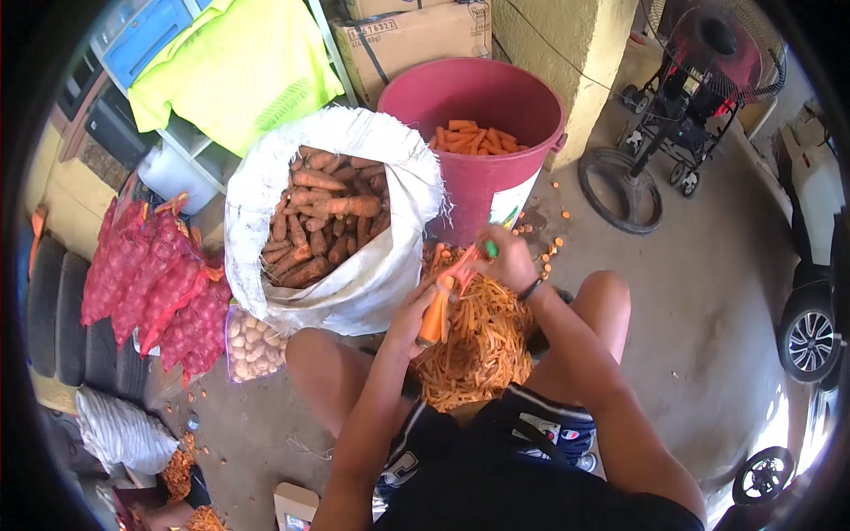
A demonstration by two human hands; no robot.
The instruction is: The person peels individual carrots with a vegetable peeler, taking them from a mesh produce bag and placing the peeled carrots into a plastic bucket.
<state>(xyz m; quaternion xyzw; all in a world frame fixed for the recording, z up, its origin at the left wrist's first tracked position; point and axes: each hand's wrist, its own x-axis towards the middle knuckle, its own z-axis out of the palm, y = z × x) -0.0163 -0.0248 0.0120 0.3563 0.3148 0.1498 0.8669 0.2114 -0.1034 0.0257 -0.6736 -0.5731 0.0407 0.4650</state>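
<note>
My left hand (410,317) is wrapped round a partly peeled carrot (434,320), orange with a darker lower end. My right hand (511,258) grips a peeler (491,249) with a green part showing; its blade is blurred near the carrot's upper end. Beneath both hands lies a large heap of orange peelings (482,341) between the knees. Unpeeled, dirt-marked carrots (323,212) fill an open white sack (252,203) ahead on the left. Bright peeled carrots (478,140) lie inside a dark red tub (443,190) just beyond the hands.
Red net bags (159,274) and a bag of pale bulbs (252,345) stand left. Carrot bits (551,250) dot the floor right of the tub. A fan (717,40) stands at upper right. Part of another person (168,515) shows at lower left.
</note>
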